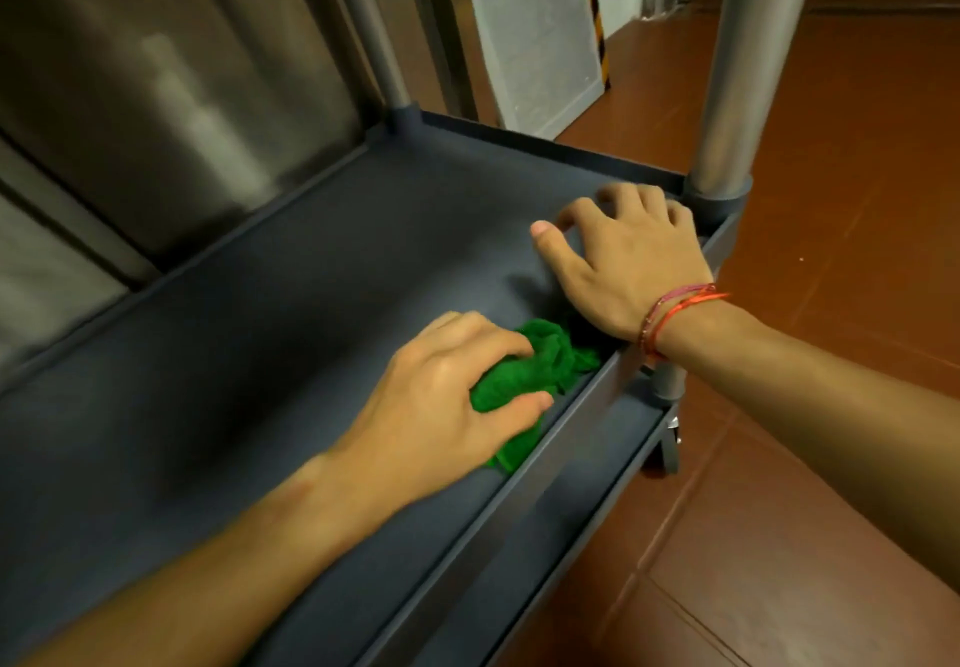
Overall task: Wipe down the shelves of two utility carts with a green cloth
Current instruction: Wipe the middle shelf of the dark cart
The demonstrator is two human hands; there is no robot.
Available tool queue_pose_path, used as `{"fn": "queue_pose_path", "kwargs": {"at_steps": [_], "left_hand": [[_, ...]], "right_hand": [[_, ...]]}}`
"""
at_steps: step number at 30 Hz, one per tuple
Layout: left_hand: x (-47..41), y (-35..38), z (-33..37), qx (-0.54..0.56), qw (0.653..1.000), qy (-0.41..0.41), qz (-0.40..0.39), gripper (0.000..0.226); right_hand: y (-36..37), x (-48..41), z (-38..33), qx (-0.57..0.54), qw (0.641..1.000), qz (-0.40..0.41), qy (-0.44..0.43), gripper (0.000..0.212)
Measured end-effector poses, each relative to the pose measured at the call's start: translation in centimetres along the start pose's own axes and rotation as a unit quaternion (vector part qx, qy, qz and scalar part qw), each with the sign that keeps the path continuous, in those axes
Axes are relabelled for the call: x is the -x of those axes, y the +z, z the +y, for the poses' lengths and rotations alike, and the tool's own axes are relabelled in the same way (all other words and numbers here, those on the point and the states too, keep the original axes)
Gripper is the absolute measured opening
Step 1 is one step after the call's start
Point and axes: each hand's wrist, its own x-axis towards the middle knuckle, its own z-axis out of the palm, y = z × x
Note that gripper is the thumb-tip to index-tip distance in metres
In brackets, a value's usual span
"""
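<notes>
A dark grey cart shelf (291,303) with a raised rim fills the middle of the view. A crumpled green cloth (540,365) lies on it against the near rim. My left hand (447,396) grips the cloth, fingers and thumb curled round it. My right hand (623,256) hovers or rests near the shelf's right corner, fingers spread and bent, holding nothing; red string bracelets circle its wrist. A lower shelf (597,464) of the same cart shows beneath the near rim.
Grey metal posts rise from the shelf corners, one at the right (737,69) and one at the back (374,32). A stainless steel wall (171,95) stands behind the cart. Red-brown floor tiles (831,458) lie to the right. A white panel (540,32) leans behind.
</notes>
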Motion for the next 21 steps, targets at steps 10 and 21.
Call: {"fn": "queue_pose_path", "kwargs": {"at_steps": [10,21], "left_hand": [[-6.8,-2.3,-17.4,-0.142,0.973,-0.176,0.050,0.039],[-5.8,-1.6,-12.2,-0.063,0.983,-0.166,0.054,0.040]], "right_hand": [[0.1,-0.2,0.0,-0.005,1.000,0.013,0.020,0.062],[-0.4,-0.1,-0.3,-0.009,1.000,-0.005,0.025,0.065]]}}
